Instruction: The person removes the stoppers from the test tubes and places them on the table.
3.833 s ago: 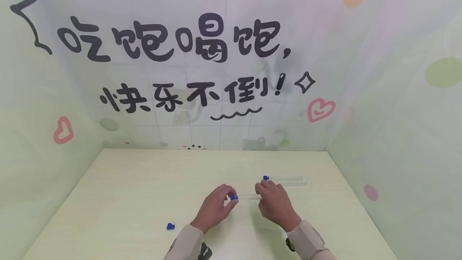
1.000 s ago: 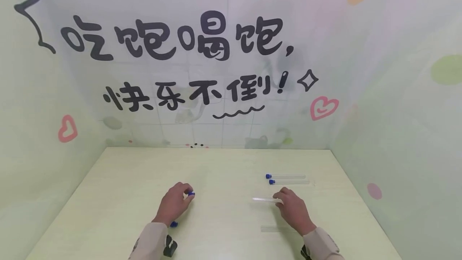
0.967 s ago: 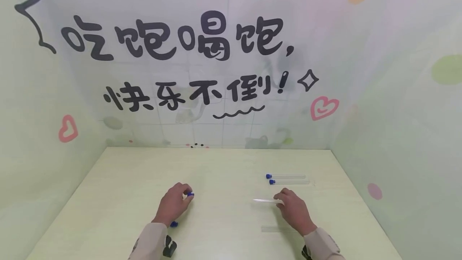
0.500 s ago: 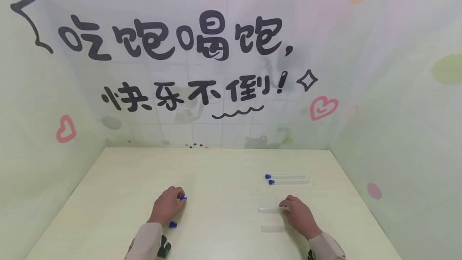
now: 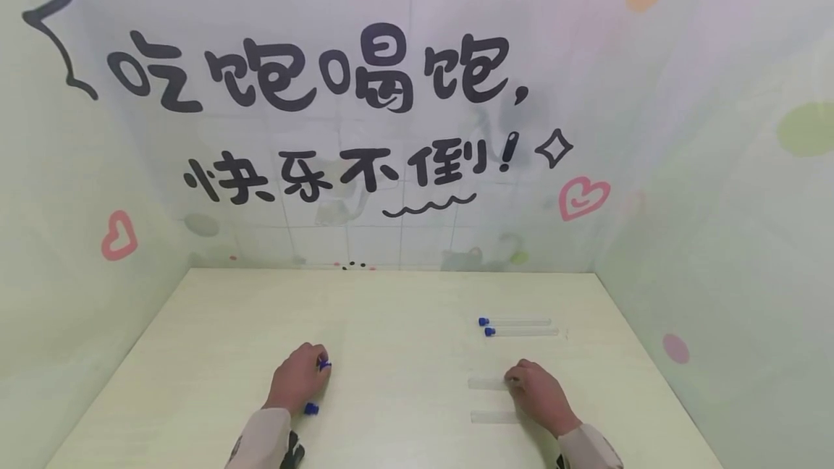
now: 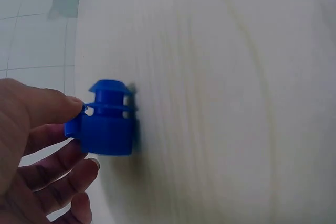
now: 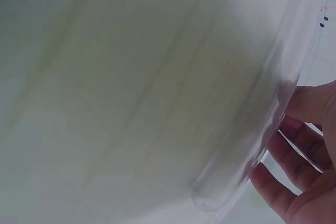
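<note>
My left hand [image 5: 298,376] is low over the left part of the table, thumb and finger pinching a blue test tube stopper [image 6: 107,129] by its side tab. The stopper is close to the tabletop; whether it touches cannot be told. Just below that hand lies a second blue stopper [image 5: 312,409]. On the right, my right hand [image 5: 539,395] holds a clear test tube [image 5: 485,383] between thumb and fingertips, the tube lying level at the tabletop. Its rounded end [image 7: 210,195] shows in the right wrist view. Another clear tube [image 5: 493,417] lies nearer me, partly hidden by the right hand.
Two clear tubes with blue stoppers, the rear one [image 5: 517,322] and the front one [image 5: 524,332], lie side by side farther back on the right. The pale wooden table [image 5: 391,331] is enclosed by printed curtain walls [image 5: 404,237] at the back and sides.
My hands have parted from the tube they shared. The left has carried the stopper left and lowered it; the right has brought the tube down to the table, nearer me.
</note>
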